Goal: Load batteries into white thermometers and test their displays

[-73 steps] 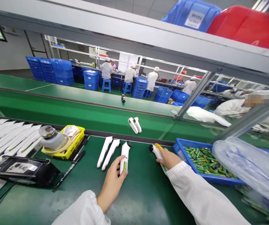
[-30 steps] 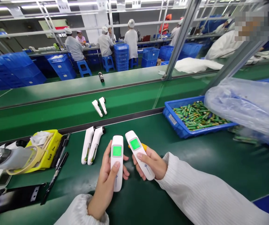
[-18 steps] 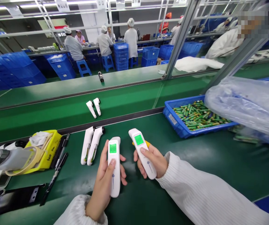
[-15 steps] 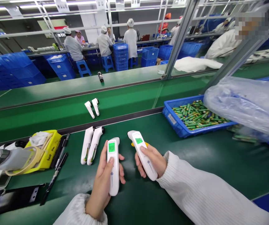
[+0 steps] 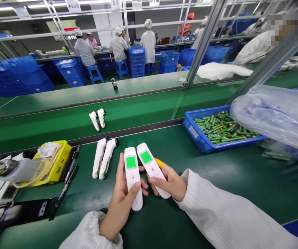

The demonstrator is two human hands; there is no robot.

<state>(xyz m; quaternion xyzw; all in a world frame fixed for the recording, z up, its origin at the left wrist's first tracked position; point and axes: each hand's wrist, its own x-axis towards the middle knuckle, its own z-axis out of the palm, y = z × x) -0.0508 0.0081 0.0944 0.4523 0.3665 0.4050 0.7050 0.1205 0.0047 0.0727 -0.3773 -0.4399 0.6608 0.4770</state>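
Observation:
My left hand (image 5: 120,204) is wrapped round a white infrared thermometer (image 5: 132,178), its thumb on the lower handle. A second white infrared thermometer (image 5: 152,169) is gripped by my right hand (image 5: 171,181), with the thumb across its handle; something yellow shows on one finger. Both screens glow green and face up at me, their top ends close together. To the left of my hands, two more white thermometers (image 5: 108,159) lie side by side on the green bench, green batteries showing in their open handles.
Two thermometers (image 5: 101,118) lie on the green belt beyond the bench edge. A blue tray (image 5: 198,140) of green batteries stands right, partly under clear plastic bags (image 5: 273,114). Left are a yellow bin (image 5: 54,174), a pen (image 5: 64,192) and a bottle (image 5: 16,169). Co-workers sit and stand behind.
Both thermometers have tilted so their screens face me more squarely, and their tops have come closer together. Both thumbs have slid lower on the handles. The belt thermometers have shifted left.

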